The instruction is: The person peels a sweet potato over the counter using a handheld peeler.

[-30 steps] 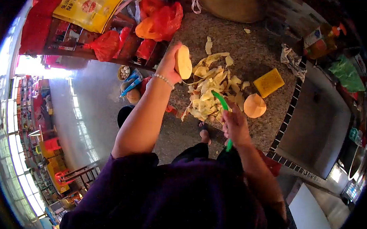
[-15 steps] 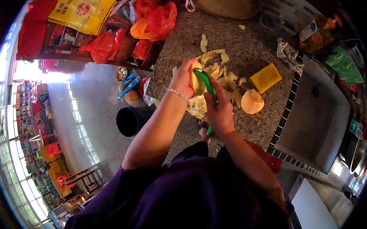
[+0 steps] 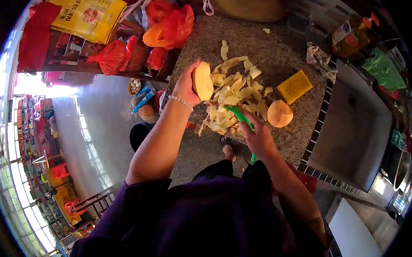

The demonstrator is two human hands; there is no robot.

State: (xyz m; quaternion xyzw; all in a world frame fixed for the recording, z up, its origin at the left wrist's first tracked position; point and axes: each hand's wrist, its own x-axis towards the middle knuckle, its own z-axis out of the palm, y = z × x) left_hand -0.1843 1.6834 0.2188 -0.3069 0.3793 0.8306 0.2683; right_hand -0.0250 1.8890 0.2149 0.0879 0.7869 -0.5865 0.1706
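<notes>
My left hand [image 3: 188, 84], with a beaded bracelet at the wrist, grips a pale yellow peeled tuber [image 3: 203, 81] above the left side of the counter. A green peeler [image 3: 238, 114] is in my right hand [image 3: 260, 135], its head pointing up and left, apart from the tuber. Beneath and between both hands lies a heap of peelings [image 3: 236, 90]. Right of the heap sits a peeled orange-tan round piece [image 3: 280, 113], and just behind it a yellow sponge [image 3: 295, 87].
The speckled counter [image 3: 284, 49] borders a sink [image 3: 350, 122] on the right. Red plastic bags [image 3: 169, 22] and a yellow bag [image 3: 87, 11] lie at the back left. A crumpled wrapper [image 3: 320, 61] and a bottle [image 3: 350, 37] are at the back right. A dark bucket [image 3: 139, 135] stands on the floor.
Half a second ago the peeler was against the tuber. Now my left hand has moved left with the tuber, and my right hand has drawn right and down with the peeler.
</notes>
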